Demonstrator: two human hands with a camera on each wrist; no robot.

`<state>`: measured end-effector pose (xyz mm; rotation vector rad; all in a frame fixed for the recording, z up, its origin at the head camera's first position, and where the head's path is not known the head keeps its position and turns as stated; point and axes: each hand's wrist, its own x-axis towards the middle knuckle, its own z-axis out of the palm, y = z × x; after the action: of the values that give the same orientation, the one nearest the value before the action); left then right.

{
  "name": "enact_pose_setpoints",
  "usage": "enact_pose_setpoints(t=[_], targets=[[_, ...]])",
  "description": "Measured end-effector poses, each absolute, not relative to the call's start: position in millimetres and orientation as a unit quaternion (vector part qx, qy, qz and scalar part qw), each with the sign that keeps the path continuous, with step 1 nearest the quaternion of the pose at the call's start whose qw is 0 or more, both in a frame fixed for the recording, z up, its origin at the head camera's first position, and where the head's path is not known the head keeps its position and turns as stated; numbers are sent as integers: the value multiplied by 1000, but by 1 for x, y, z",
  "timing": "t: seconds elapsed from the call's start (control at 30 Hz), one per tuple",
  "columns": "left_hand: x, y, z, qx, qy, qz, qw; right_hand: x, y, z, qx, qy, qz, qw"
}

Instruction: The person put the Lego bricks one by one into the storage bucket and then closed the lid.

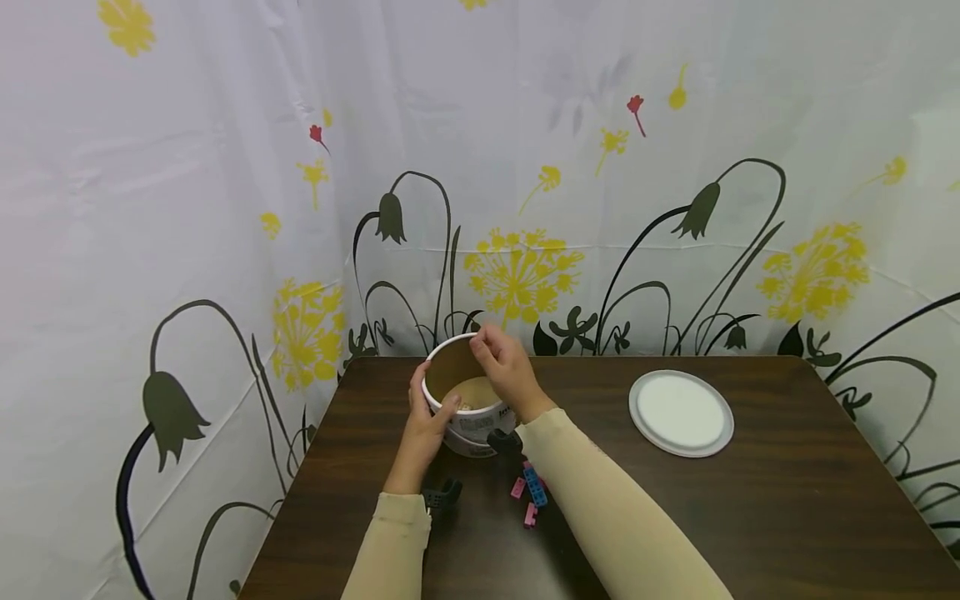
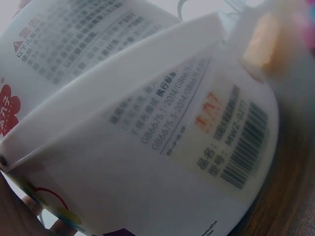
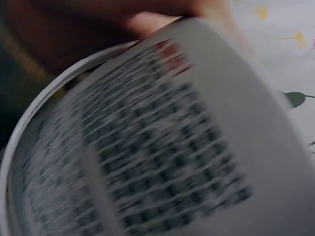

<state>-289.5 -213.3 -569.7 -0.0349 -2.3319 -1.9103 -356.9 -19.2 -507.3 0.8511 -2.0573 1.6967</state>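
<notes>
A white round tub (image 1: 480, 427) with printed labels is tilted above the table, its opening facing up toward me. My left hand (image 1: 426, 425) grips its left side, with the thumb over the near rim. At the far right rim, my right hand (image 1: 510, 367) holds the tub with curled fingers; the fingertips are partly hidden. In the left wrist view, a raised white band (image 2: 113, 73) crosses the printed side. I cannot tell whether this is one tub or two nested. Something small and pale lies on the tub's light brown inside bottom (image 1: 480, 392).
Pink bricks (image 1: 530, 515) and blue bricks (image 1: 535, 487) lie on the dark wooden table (image 1: 787, 500), just in front of the tub. A round white lid (image 1: 681, 413) is to the right. Behind the table hangs a flowered curtain (image 1: 525, 125). Dark straps circle both wrists.
</notes>
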Motion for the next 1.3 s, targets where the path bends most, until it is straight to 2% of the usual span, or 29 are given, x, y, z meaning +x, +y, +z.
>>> enact_pose_setpoints(t=[0.13, 0.23, 0.5, 0.87, 1.03, 1.17, 1.3], targets=[[-289, -214, -571, -11, -772, -632, 64, -346, -16, -514, 317, -759, 539, 179], [-288, -213, -573, -10, -772, -632, 66, -338, -12, -518, 318, -773, 526, 160], [-288, -212, -576, -7, -772, -632, 65, -332, 3, -520, 335, -708, 615, 94], [-288, -212, -574, -15, -766, -638, 71, -297, 71, -521, 293, -673, 674, 76], [-289, -214, -572, -12, -768, -637, 73, -285, 102, -528, 280, -692, 665, 29], [-290, -215, -571, -13, -767, -637, 74, -275, 119, -544, 277, -703, 655, -23], [-291, -214, -572, -16, -765, -640, 71, -266, 133, -564, 243, -722, 646, -49]])
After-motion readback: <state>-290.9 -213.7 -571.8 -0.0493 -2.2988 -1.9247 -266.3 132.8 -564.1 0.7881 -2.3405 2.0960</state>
